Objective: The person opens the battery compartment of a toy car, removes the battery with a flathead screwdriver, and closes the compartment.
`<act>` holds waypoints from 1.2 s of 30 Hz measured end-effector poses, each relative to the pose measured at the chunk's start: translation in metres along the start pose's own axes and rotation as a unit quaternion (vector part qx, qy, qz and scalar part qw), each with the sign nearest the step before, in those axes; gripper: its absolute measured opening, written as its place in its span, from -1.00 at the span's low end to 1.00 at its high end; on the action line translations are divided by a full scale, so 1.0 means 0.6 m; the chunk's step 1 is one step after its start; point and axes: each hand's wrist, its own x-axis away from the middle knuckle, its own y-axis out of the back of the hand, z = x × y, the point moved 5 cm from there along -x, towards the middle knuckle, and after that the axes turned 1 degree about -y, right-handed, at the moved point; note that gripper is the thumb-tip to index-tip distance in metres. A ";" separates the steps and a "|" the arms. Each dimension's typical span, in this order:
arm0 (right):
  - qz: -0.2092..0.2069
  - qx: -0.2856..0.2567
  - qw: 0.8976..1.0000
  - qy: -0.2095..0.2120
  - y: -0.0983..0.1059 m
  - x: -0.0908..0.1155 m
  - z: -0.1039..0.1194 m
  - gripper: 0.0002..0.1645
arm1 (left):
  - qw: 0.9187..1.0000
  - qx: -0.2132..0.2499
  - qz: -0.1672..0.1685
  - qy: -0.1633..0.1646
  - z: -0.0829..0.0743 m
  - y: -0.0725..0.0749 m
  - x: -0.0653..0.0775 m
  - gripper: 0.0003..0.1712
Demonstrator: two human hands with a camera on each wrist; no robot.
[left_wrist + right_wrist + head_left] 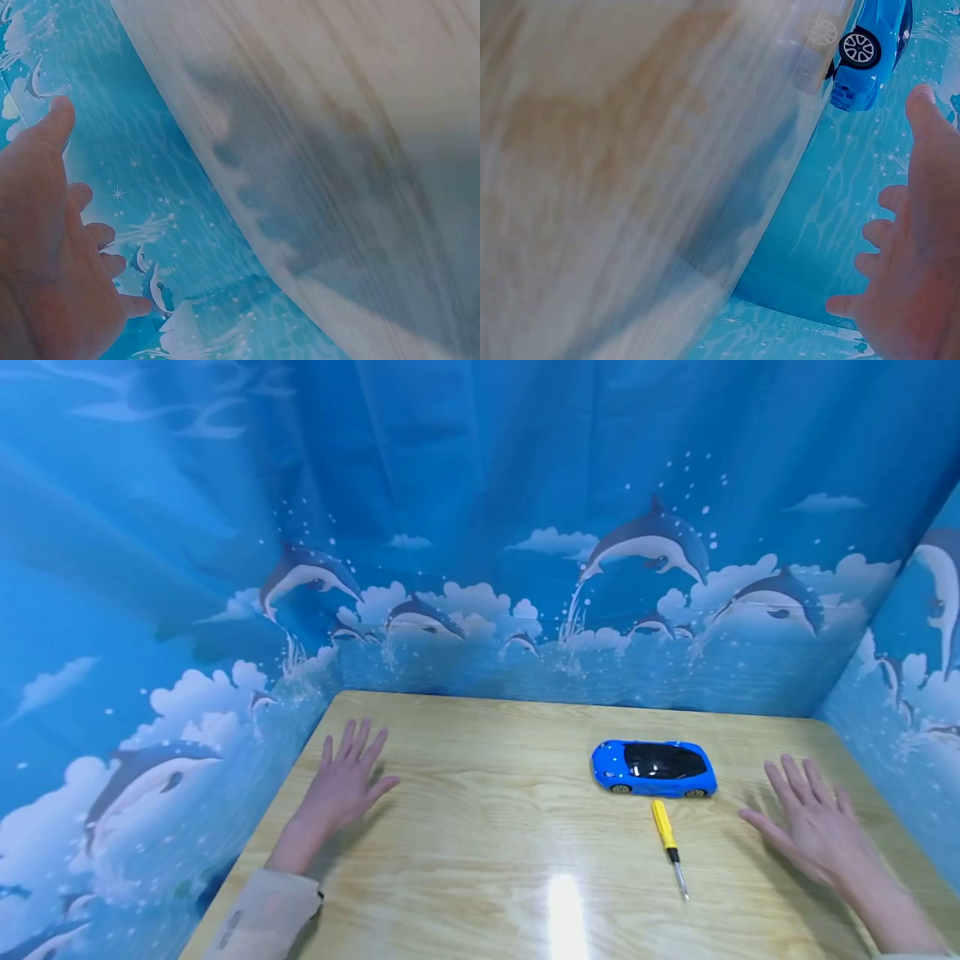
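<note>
A blue toy car (pixel 654 769) with a black roof stands on the right half of the wooden table, its nose to the left. Just in front of it lies a screwdriver (pixel 670 848) with a yellow handle, its metal tip toward the near edge. My right hand (pixel 817 831) is spread over the table to the right of both, holding nothing. In the right wrist view the car's rear and a wheel (pixel 859 49) show beyond the thumb. My left hand (pixel 341 789), fingers spread, hovers over the table's left side with its shadow beneath, holding nothing.
The light wooden table (pixel 480 827) has a bright glare spot near its front. Blue curtains (pixel 465 527) printed with dolphins and clouds enclose it at the back, left and right.
</note>
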 end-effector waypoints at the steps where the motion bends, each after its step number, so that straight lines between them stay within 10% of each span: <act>1: 0.000 0.002 1.000 0.000 0.000 0.001 -0.001 0.12 | 1.000 -0.001 0.001 -0.002 -0.003 -0.001 -0.002 -0.03; 12: -0.003 -0.009 1.000 0.000 0.001 -0.004 0.008 0.08 | 0.999 0.012 -0.014 -0.049 -0.052 -0.014 -0.043 -0.03; 36: 0.007 -0.180 0.983 -0.033 -0.002 -0.041 0.044 -0.06 | 0.983 0.160 0.035 -0.088 -0.256 -0.040 -0.150 -0.12</act>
